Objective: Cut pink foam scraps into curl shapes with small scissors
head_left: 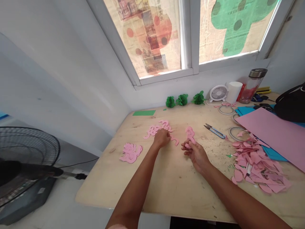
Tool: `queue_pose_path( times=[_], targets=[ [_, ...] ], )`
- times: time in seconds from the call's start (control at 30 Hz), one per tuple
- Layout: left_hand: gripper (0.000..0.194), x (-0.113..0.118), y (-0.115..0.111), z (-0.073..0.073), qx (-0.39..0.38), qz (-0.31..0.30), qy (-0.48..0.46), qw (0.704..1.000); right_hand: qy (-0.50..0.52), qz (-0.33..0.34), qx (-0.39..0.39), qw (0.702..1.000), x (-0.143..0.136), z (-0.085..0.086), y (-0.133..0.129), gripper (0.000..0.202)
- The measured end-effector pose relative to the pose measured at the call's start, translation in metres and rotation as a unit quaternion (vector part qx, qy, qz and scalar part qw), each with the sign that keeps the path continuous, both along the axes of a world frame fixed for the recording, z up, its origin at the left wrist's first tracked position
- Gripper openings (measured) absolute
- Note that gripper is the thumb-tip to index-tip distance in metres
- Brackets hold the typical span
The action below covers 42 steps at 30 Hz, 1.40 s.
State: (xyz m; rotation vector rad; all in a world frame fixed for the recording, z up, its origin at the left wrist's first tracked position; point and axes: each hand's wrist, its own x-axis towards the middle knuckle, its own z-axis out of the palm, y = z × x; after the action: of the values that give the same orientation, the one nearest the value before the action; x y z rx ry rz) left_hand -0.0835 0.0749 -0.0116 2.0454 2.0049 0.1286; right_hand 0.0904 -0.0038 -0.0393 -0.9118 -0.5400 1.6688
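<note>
My left hand [162, 138] is at the near edge of a loose pile of pink curved cutouts [152, 129], fingers closed. Its fingertips pinch one squiggly pink cutout [175, 141] that sticks out to the right. My right hand [197, 155] grips a small stack of similar pink cutouts [190, 133] between thumb and fingers, just above the table. To the left lies another heap of pink cutouts [130, 152], overlapping one another.
Thread snips [215, 130] lie right of my hands. Pink scraps [259, 165] are heaped beside pink sheets [274, 135] and blue sheets [274, 153]. Green paper ornaments [182, 100], a small fan [218, 93] and a glass bottle [253, 86] line the back. A floor fan [28, 159] stands left.
</note>
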Motion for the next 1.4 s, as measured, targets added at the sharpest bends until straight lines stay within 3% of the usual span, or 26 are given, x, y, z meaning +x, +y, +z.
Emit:
queue_pose_path(
  times=[0.17,0.43,0.83,0.97,1.13,1.23,1.4],
  targets=[
    [0.026,0.003,0.001,0.000,-0.002,-0.005,-0.010,1.000,0.004,0.002,0.001,1.000,0.000,0.002,-0.002,0.020],
    [0.012,0.009,0.010,0.004,-0.025,0.000,-0.026,0.999,0.009,0.001,0.006,1.000,0.000,0.002,-0.002,0.018],
    [0.004,0.001,-0.005,0.006,-0.025,0.000,-0.134,0.991,0.008,0.001,0.005,1.000,0.000,0.002,-0.002,0.020],
    [0.005,-0.011,-0.017,0.019,-0.044,-0.038,-0.211,0.976,0.006,-0.003,0.001,1.000,0.001,0.002,-0.001,0.022],
    [0.009,-0.019,-0.036,0.056,-0.077,-0.102,-0.299,0.946,-0.001,-0.003,-0.001,1.000,0.001,-0.002,0.000,0.023],
    [0.013,-0.010,-0.044,0.078,-0.122,-0.191,-0.359,0.905,-0.007,0.017,0.007,1.000,0.000,-0.001,-0.001,0.024],
    [0.011,0.020,-0.045,0.088,-0.067,-0.246,-0.287,0.923,-0.015,0.110,0.024,0.993,-0.001,0.006,-0.006,0.022]
  ],
)
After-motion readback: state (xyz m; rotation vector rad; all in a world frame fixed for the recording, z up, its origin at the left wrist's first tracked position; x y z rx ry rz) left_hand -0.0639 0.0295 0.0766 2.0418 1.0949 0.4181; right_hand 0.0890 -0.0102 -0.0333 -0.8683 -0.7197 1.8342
